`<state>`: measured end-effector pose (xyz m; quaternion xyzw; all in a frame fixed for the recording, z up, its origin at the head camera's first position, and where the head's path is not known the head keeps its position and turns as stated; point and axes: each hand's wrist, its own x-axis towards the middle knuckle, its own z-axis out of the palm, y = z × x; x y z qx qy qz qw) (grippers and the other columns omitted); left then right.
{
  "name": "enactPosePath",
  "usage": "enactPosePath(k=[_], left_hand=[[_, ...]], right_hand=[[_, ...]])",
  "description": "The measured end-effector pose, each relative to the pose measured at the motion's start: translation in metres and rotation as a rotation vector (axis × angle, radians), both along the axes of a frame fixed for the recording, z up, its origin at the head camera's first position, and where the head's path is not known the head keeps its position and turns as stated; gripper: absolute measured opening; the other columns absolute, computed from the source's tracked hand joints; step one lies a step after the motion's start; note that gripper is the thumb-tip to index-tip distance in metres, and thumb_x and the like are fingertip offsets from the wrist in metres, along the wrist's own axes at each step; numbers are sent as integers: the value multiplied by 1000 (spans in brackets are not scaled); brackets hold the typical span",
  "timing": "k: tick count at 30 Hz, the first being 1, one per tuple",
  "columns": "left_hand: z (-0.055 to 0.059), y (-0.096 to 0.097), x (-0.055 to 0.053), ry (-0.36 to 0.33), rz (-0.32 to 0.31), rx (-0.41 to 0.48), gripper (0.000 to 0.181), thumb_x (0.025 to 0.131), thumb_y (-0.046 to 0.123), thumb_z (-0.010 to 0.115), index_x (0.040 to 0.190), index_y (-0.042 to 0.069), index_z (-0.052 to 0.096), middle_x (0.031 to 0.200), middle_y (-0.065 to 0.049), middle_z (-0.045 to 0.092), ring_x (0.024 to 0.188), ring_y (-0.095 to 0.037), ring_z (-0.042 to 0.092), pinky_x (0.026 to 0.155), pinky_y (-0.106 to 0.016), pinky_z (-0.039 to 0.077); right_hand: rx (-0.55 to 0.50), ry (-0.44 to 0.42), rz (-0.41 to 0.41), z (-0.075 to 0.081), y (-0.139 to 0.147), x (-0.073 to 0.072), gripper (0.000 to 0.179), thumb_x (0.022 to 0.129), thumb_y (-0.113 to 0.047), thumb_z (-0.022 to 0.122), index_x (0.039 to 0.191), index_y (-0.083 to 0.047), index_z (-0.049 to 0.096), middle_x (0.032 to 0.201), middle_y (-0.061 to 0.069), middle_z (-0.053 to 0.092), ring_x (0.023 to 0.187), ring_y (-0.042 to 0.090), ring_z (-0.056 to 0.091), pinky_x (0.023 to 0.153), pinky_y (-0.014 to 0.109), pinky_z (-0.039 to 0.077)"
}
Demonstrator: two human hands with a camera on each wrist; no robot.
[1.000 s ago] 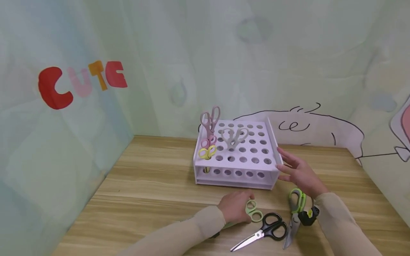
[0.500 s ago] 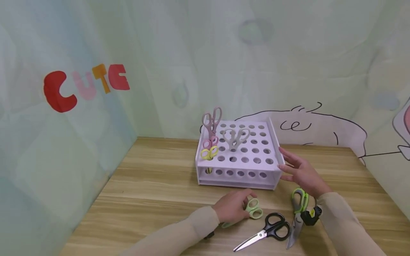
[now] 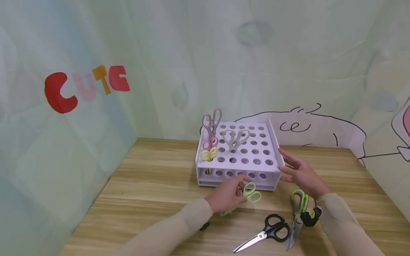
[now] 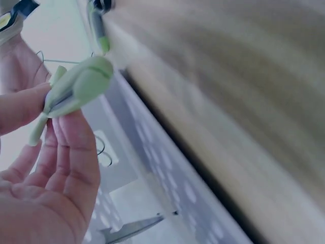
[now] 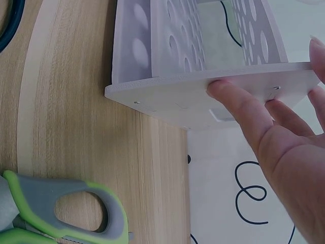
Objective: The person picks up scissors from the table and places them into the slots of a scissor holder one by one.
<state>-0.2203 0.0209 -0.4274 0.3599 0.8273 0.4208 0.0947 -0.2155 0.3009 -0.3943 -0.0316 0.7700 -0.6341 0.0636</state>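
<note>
Between thumb and fingers my left hand (image 3: 227, 193) pinches small light green scissors (image 3: 251, 193), raised in front of the rack. The left wrist view shows these scissors (image 4: 86, 84) end-on, blurred. A white rack (image 3: 238, 165) with rows of round holes stands on the table. My right hand (image 3: 304, 176) has its fingertips against the rack's right side; in the right wrist view the fingers of this hand (image 5: 284, 137) touch that side panel (image 5: 203, 96). Mauve scissors (image 3: 211, 122), pink scissors (image 3: 210, 143), yellow scissors (image 3: 209, 154) and grey scissors (image 3: 235, 140) stand in the rack, handles up.
Black-handled scissors (image 3: 266, 231) lie on the wooden table (image 3: 153, 185) at the front. Grey-and-green scissors (image 3: 298, 213) lie to their right, beside the right wrist. A printed curtain (image 3: 173, 71) hangs behind the table.
My left hand has lifted the light green scissors off the table and moved them forward, closer to the rack. My right hand stays at the rack's side.
</note>
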Motion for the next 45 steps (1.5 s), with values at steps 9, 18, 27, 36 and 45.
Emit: enactPosePath(k=[9,18,27,36,45], left_hand=[[30,-9,-9,76,23,-6,56,85,3,77,136,13,54,96,4,58,73,-4,57,66,-18,52],[62,-17,-19,160,61,71,60,85,3,77,139,10,53,94,0,59,72,-9,57,65,-21,52],[86,-20,-34,249,142,240,53,86,0,74,134,5,53,93,-3,62,77,-12,62,66,-25,54],[92,-19,-43,266,235,390,51,85,-3,73,131,4,53,96,-6,60,80,-16,64,65,-26,56],[92,-15,-51,311,290,469,45,85,-4,73,125,6,54,94,-7,61,78,-18,65,67,-26,57]], right_hand=[[-8,1,7,-1,0,0,71,99,-17,61,159,-20,22,161,23,14,134,44,38,92,40,53],[-16,-2,11,0,-1,0,71,100,-16,60,159,-19,20,162,23,12,135,45,36,92,41,53],[12,0,2,0,-1,0,71,100,-19,61,159,-21,21,162,22,13,136,46,35,92,40,53],[12,3,-6,2,-3,0,72,99,-17,61,159,-19,21,161,23,13,136,46,36,92,41,53],[22,-7,-17,1,-2,0,74,97,-21,64,158,-21,22,162,20,15,135,44,39,92,39,53]])
